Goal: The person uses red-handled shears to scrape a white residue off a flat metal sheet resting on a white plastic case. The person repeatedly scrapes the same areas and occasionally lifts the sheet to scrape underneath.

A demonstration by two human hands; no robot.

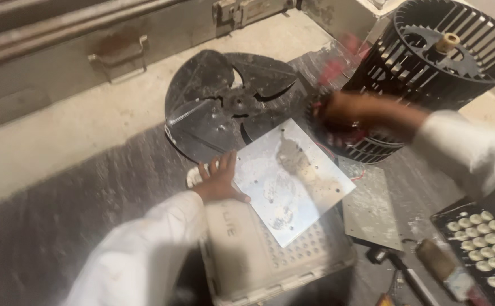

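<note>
My left hand (218, 180) lies flat with fingers spread at the left edge of a square grey metal plate (290, 178), which rests tilted on a beige plastic housing (270, 255). My right hand (344, 113) is blurred, reaching to the base of a black cylindrical blower wheel (434, 62), where red wires (331, 71) show. Whether it grips anything is unclear. Both arms wear white sleeves.
A dark round fan blade (225, 102) lies on the grey mat behind the plate. A second flat grey plate (369, 209) lies to the right. A paintbrush (446, 269), a tool and a black board of round yellowish lights (488, 243) sit at the lower right. A metal box wall (89, 51) runs along the back.
</note>
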